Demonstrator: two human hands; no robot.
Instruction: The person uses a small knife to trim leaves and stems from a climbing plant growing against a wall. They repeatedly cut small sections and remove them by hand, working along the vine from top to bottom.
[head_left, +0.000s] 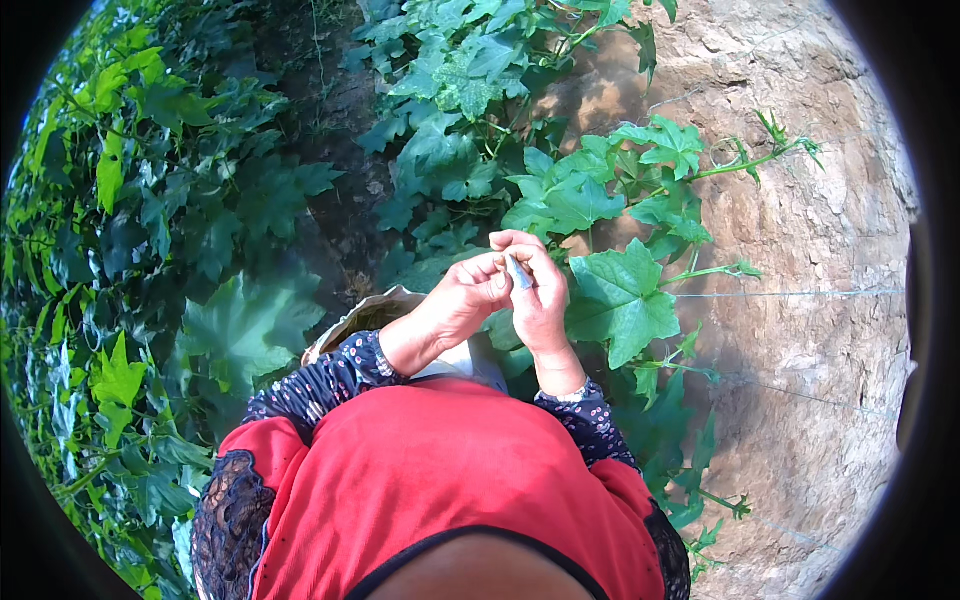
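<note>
Nearest, a red cloth top with black edging [430,445] spread below two dark, small-patterned sleeves. Beyond, the right hand [542,300] curled closely around a small bluish-grey tapered piece [519,272]; the left hand [452,306] met it, fingertips bunched narrowly, though whether they gripped anything I could not tell. Farther off were a whitish open bag [372,312], broad lobed green leaves [622,303] and rough brown earth [800,230].

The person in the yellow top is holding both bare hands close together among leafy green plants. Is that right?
Not quite: the head view shows a red top, not yellow. The left hand and right hand are indeed close together among leafy green plants.
</note>
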